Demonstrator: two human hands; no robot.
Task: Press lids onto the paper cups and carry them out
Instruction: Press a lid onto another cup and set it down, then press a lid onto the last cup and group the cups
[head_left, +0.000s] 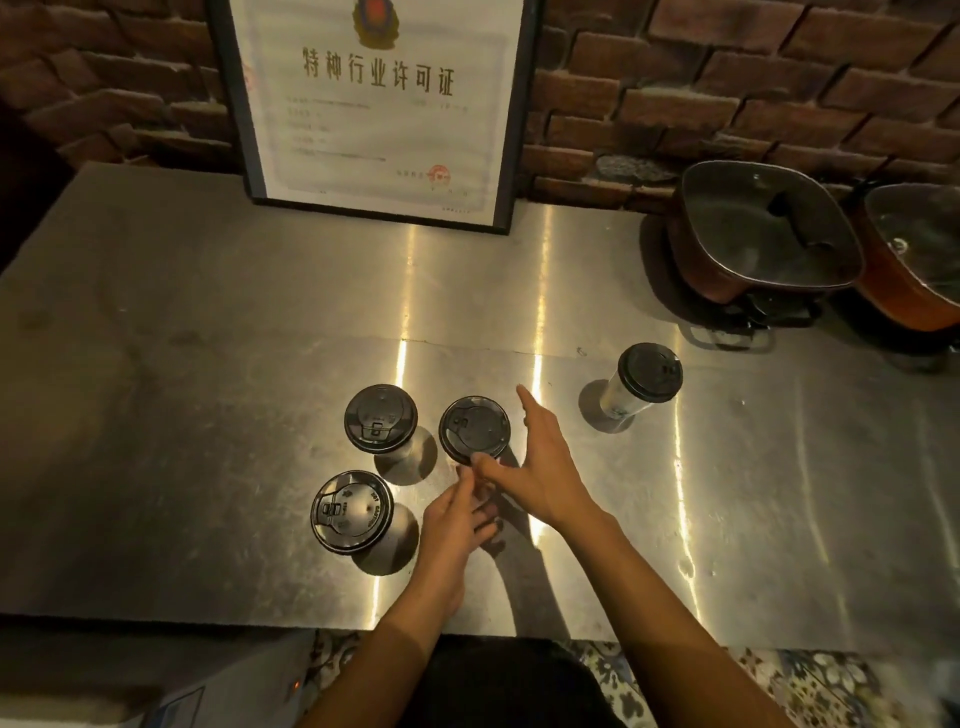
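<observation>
Brushed steel counter (208, 312) runs back to a rough red brick wall (727, 78), streaked with bright reflections of light. Four paper cups stand on it, each already capped with a round black plastic lid that has a moulded sip flap. The middle cup (474, 429) sits right at the fingertips of both hands: the right hand (540, 467) has its thumb touching the near rim of the lid while its fingers spread wide and flat, reaching past the cup's right side, closed on nothing. The left hand (454, 525) lies just below that cup, fingers loosely curled and apart, tips near the right thumb, holding nothing. Left of the hands stand two more cups, the far-left cup (381, 418) and the near-left cup (351, 512). Well off to the right of the right hand, the fourth cup (641, 382) shows its pale side wall. Behind it, two copper-toned pots (769, 234) with dark interiors rest on black stands. A framed certificate (379, 109) with gold characters leans upright against the bricks.
</observation>
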